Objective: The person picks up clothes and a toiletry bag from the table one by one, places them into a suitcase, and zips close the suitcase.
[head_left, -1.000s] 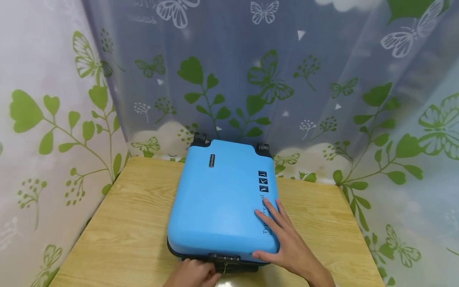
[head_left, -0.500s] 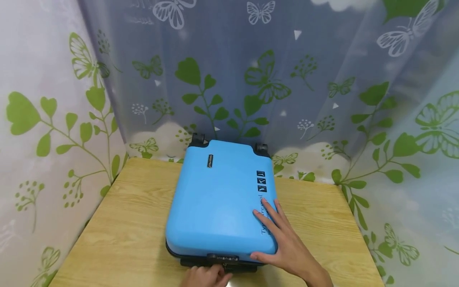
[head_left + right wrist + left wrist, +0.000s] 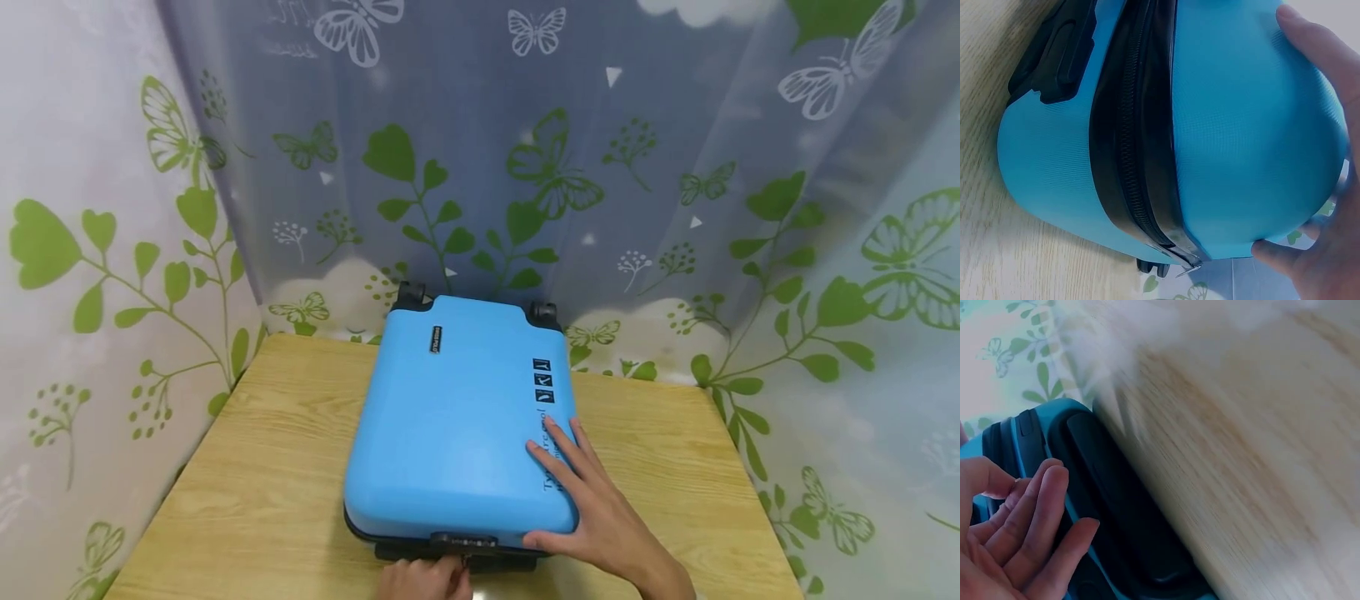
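Curtains w/ green leaves and butterflies (image 3: 112,250) wrap round the back and both sides of a light wooden table (image 3: 247,467), so the whole scene sits in a fabric nook.

Left to right: bare wood on the left. At the near edge, bottom centre, the left hand (image 3: 423,579) is up against the front of the case, fingers curled at the black combination-lock panel (image 3: 463,543) and the small zip pull hanging there. Looks like it's pinching the pull, but the head view cuts off too much of the hand to be sure. Left wrist cam shows fingers (image 3: 1035,519) fairly straight beside the black carry handle (image 3: 1122,512), so can't tell the grip.

Centre: bright blue hard-shell suitcase (image 3: 457,417) lies flat on the table, wheels (image 3: 411,293) at the far end toward the curtain, lock end facing the person, prob. so the zip is within reach.

Right: right hand (image 3: 600,517) is spread flat on the lid's near right corner, fingers straight, thumb hooked on the front edge. Seems to be pressing down to steady the shell. Right wrist cam shows the black zipper seam (image 3: 1138,156) running closed btw the two blue halves.
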`<state>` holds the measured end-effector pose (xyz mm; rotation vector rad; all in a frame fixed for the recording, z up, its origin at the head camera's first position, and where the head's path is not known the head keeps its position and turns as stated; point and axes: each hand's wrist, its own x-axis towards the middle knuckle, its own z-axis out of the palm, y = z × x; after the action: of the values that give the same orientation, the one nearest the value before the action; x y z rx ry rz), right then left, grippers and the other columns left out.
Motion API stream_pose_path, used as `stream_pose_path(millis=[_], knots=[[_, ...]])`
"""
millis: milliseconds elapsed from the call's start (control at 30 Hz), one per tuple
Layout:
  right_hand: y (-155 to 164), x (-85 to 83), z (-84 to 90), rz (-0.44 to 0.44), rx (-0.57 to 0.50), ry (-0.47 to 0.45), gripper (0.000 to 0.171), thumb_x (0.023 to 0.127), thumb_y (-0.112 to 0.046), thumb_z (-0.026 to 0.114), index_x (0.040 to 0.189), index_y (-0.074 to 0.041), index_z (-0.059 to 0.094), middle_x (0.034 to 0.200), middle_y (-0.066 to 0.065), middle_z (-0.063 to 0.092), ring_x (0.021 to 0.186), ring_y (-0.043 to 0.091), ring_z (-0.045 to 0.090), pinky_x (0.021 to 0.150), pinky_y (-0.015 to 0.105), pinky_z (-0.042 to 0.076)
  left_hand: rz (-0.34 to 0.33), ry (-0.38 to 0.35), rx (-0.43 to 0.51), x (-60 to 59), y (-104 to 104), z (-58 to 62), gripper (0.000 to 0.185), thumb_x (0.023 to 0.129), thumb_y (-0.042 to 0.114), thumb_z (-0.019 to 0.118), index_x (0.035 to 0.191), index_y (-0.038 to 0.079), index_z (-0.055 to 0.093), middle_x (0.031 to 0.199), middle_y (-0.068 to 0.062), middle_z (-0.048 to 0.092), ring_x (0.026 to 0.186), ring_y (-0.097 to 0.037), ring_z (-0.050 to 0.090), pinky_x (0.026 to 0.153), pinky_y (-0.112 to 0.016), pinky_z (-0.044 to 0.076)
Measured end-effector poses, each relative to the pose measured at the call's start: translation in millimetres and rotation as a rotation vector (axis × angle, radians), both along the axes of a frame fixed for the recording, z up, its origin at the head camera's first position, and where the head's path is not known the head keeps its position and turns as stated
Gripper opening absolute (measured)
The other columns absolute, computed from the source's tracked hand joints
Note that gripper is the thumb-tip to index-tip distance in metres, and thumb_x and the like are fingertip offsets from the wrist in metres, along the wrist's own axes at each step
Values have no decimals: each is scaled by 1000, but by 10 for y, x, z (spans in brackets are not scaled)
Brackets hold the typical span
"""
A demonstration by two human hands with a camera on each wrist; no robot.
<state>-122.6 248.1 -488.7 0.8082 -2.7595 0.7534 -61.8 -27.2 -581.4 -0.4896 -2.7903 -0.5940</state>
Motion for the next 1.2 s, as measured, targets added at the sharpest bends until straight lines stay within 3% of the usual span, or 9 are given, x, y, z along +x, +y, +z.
stream_pose_path(millis=[200,300,433,533,667,833,1200], knots=[[7,-4,9,-2,1,3,104,85,-72,83,170,-32,39,183,4,22,167,50,13,112,81,42,-24,-3,126,28,-47,-9,12,84,24,83,78,27,72,49,24,38,44,12,13,42,-13,14],[9,-8,10,-4,2,4,104,85,-72,83,170,-32,39,183,3,22,168,49,13,113,80,41,-21,43,169,-29,-9,-295,11,85,25,84,82,29,74,53,28,37,46,15,14,41,-13,18],[-1,-10,5,6,20,0,107,83,-71,85,171,-32,38,184,4,20,168,50,12,112,80,42,-11,174,213,-63,3,-471,19,80,24,88,79,31,71,55,29,38,47,17,17,40,-12,21],[0,-12,4,16,33,3,110,81,-70,87,171,-32,37,184,5,18,167,51,11,111,81,43,-55,243,236,-56,-81,-358,18,88,25,85,81,29,69,55,25,46,50,18,22,39,-15,25],[5,-22,20,24,28,19,109,82,-72,86,171,-31,39,184,6,20,167,51,12,112,80,43,-217,289,252,-158,-304,-340,17,101,28,78,88,27,67,61,24,49,55,18,28,42,-13,29],[4,-34,16,28,32,21,108,81,-74,85,170,-32,40,183,5,21,167,50,13,113,80,42,-386,284,241,-256,-626,-214,21,94,15,83,95,27,67,65,25,55,59,19,37,53,-3,31],[25,-13,5,9,31,6,108,80,-71,88,170,-33,40,184,4,21,169,46,11,114,79,41,-375,281,335,-318,-1247,-271,28,86,5,88,96,26,72,68,25,57,60,21,38,52,-2,33]])
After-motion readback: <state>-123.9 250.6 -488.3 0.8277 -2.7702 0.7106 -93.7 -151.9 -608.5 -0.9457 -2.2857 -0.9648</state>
